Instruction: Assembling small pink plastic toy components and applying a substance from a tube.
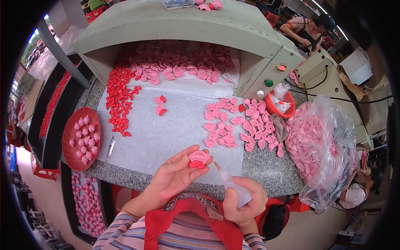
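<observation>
My left hand holds up a small pink plastic part with a red piece at its lower edge, pinched between thumb and fingers. In my right hand is a translucent squeeze bottle with a thin nozzle. The nozzle tip points at the pink and red part and is close beside it; whether they touch I cannot tell. Two pink pieces with red parts lie alone on the white sheet further back. Pink shell-like pieces lie in loose groups to the right, and small red pieces are heaped at the left.
A grey box-like housing stands over more pink pieces at the back. At left is a red bowl of round pink pieces. A clear bag of pink parts and a red basket stand at right. Two other people sit further right.
</observation>
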`<state>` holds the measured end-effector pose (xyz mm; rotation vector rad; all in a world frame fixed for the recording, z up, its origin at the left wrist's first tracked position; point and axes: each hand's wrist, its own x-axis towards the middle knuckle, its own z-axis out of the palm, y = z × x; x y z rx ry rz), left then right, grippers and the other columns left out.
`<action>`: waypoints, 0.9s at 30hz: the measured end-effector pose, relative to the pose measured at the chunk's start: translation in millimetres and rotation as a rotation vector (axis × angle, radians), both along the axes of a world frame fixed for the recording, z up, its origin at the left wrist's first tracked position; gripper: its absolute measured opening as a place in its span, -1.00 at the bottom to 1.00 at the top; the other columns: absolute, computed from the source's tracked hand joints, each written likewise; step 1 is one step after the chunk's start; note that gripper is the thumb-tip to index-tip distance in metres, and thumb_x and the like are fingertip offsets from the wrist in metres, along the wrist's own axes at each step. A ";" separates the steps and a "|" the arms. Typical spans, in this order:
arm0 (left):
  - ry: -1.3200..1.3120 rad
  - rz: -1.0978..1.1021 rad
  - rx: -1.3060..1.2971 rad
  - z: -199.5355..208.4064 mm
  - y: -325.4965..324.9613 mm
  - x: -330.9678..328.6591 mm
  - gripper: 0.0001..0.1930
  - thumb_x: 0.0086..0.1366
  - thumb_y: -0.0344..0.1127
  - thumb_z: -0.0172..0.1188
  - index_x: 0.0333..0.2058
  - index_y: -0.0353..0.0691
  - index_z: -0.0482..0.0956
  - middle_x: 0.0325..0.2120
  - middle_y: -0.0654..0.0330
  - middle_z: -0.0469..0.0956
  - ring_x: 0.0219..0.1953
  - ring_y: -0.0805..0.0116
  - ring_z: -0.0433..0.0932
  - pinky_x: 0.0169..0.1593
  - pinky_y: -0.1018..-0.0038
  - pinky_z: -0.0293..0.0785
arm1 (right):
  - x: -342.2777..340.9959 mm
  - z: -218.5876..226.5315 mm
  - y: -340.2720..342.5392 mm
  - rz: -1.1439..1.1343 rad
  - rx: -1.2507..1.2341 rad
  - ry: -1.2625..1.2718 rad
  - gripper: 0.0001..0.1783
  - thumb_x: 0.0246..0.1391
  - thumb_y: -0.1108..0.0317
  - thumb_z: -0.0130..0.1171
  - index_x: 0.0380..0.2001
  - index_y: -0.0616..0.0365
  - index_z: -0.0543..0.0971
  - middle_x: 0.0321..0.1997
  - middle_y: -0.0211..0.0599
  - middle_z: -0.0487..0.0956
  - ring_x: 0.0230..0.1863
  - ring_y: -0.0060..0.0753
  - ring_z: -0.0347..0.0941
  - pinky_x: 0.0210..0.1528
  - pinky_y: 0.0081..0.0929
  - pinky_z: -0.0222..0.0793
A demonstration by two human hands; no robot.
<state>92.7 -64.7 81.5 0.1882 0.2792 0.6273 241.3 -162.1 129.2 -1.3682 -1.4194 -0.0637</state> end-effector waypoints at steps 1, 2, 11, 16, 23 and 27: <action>0.001 0.002 0.000 -0.7 -0.1 -0.5 -0.57 0.20 -0.32 0.03 0.03 -0.34 0.22 -0.02 -0.04 0.31 0.10 0.06 0.25 0.14 0.28 0.25 | -0.3 -0.3 0.2 0.002 0.000 0.001 -0.73 -0.34 0.49 0.15 -0.43 0.34 0.47 -0.56 -0.20 0.53 -0.67 -0.36 0.46 -0.62 -0.54 0.38; -0.006 -0.001 0.004 -1.4 0.0 -0.8 -0.57 0.20 -0.32 0.03 0.03 -0.34 0.22 -0.02 -0.04 0.31 0.10 0.07 0.25 0.14 0.28 0.24 | -0.6 0.0 0.2 0.002 -0.006 0.006 -0.73 -0.34 0.49 0.15 -0.43 0.33 0.47 -0.56 -0.20 0.53 -0.67 -0.36 0.46 -0.61 -0.54 0.38; -0.021 0.018 0.000 -1.0 -0.1 -2.6 -0.58 0.20 -0.33 0.03 0.02 -0.33 0.23 -0.02 -0.02 0.31 0.10 0.09 0.25 0.16 0.26 0.22 | -2.9 -0.7 2.8 -0.001 -0.009 0.005 -0.73 -0.35 0.49 0.15 -0.44 0.32 0.47 -0.58 -0.21 0.52 -0.67 -0.36 0.46 -0.61 -0.55 0.37; -0.012 0.029 -0.011 -2.2 0.7 -2.9 -0.58 0.19 -0.34 0.04 0.02 -0.33 0.23 -0.02 -0.02 0.31 0.10 0.08 0.25 0.16 0.25 0.21 | -3.8 1.0 2.3 0.017 -0.012 -0.009 -0.73 -0.35 0.49 0.16 -0.43 0.32 0.47 -0.59 -0.22 0.52 -0.67 -0.36 0.45 -0.61 -0.55 0.37; -0.014 0.037 -0.029 -2.9 2.0 -3.6 -0.64 0.17 -0.41 0.04 -0.02 -0.23 0.33 0.00 0.01 0.28 0.12 0.06 0.21 0.16 0.23 0.22 | -3.8 -1.7 5.8 0.023 -0.026 -0.007 -0.73 -0.34 0.50 0.16 -0.43 0.32 0.47 -0.58 -0.22 0.52 -0.67 -0.36 0.45 -0.62 -0.56 0.37; -0.011 0.055 0.016 -5.3 3.0 -3.8 -0.64 0.17 -0.42 0.04 -0.02 -0.25 0.33 0.00 0.00 0.28 0.12 0.06 0.21 0.16 0.23 0.20 | -5.5 -2.2 8.6 0.042 -0.021 -0.034 -0.72 -0.34 0.50 0.17 -0.41 0.31 0.47 -0.58 -0.23 0.52 -0.69 -0.36 0.44 -0.64 -0.57 0.36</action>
